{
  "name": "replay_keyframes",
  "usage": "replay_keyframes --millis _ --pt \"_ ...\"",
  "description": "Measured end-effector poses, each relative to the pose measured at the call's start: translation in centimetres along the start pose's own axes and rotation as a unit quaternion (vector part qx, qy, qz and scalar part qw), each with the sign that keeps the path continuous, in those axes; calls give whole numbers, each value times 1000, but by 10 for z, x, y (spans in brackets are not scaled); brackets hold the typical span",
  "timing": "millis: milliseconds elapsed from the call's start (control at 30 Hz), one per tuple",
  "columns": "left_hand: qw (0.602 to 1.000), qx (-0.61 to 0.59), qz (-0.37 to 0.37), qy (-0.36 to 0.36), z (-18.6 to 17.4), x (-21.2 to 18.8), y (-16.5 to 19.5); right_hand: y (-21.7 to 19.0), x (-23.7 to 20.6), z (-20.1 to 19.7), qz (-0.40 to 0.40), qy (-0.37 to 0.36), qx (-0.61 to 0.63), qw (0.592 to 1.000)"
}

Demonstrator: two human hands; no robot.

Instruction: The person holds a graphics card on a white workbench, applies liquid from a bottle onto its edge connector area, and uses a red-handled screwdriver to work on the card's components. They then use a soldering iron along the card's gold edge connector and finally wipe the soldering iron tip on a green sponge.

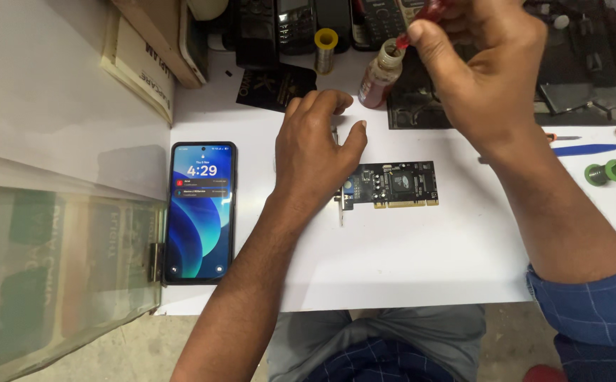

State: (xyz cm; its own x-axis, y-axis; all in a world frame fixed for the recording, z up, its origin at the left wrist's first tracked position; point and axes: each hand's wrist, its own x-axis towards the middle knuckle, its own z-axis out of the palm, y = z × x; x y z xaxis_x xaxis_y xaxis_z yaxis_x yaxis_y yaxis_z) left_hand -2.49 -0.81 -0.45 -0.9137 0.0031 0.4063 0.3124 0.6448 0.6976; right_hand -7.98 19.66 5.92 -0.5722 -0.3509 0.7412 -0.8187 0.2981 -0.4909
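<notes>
The left hand (315, 152) rests with fingers curled on the dark rectangular circuit card (393, 184), while the right hand (488, 67) pinches a red-handled applicator (421, 18) at a small brown bottle (380, 74).

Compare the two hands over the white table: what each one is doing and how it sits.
The left hand rests low on the circuit board, holding no tool. The right hand is raised, pinching a red-handled tool into the small bottle. Both are bare.
</notes>
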Motion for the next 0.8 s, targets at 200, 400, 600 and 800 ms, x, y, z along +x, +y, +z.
replay_keyframes --millis 200,400,600,800 --pt "1000 2 -5 -11 -3 -1 3 -1 -46 -37 92 101 17 990" --pt "998 1 65 -17 -5 -9 15 -24 -127 -62 206 116 39 971" --pt "992 13 114 -61 -3 -17 21 -44 -180 -52 178 85 -38 980" --pt "984 32 158 -76 -8 -23 22 -45 -198 -48 135 66 -64 987"
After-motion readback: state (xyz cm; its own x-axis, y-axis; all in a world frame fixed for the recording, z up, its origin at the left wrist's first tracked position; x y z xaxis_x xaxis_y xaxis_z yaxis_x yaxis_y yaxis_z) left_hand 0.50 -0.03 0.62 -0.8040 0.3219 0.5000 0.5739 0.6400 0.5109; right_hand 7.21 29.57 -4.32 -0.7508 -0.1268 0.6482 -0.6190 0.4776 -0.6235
